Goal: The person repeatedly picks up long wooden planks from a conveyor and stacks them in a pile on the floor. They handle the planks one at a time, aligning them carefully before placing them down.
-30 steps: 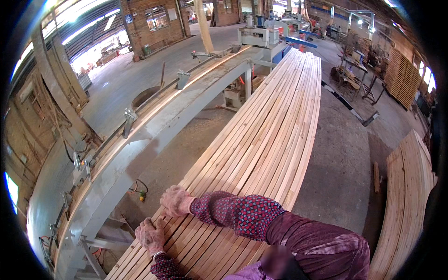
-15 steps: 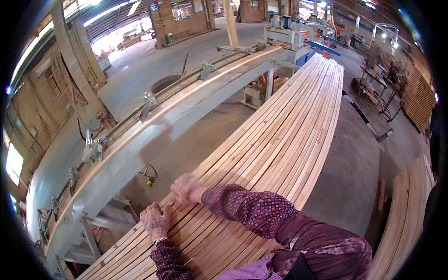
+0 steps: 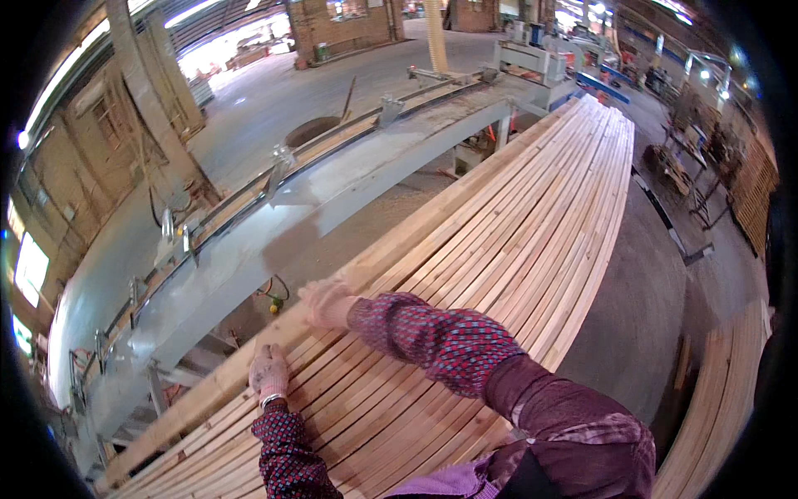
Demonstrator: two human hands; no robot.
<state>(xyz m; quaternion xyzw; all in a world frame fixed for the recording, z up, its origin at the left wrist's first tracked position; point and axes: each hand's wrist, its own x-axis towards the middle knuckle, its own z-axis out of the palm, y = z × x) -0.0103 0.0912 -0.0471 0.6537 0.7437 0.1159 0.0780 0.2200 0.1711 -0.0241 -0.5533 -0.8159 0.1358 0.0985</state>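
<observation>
Pale wood, light tan and straight, marks a long board (image 3: 416, 233) lying along the left edge of a stack (image 3: 499, 266) of narrower-looking strips, beside a grey machine bed (image 3: 332, 191). The worker's left hand (image 3: 268, 372) lies against the board, fingers forward; the right hand (image 3: 327, 302), farther along it, is blurred. Whether either hand grips cannot be told. The board's near end fades into the dark rim; its far end is indistinct.

Dim light, glare, curved edges
</observation>
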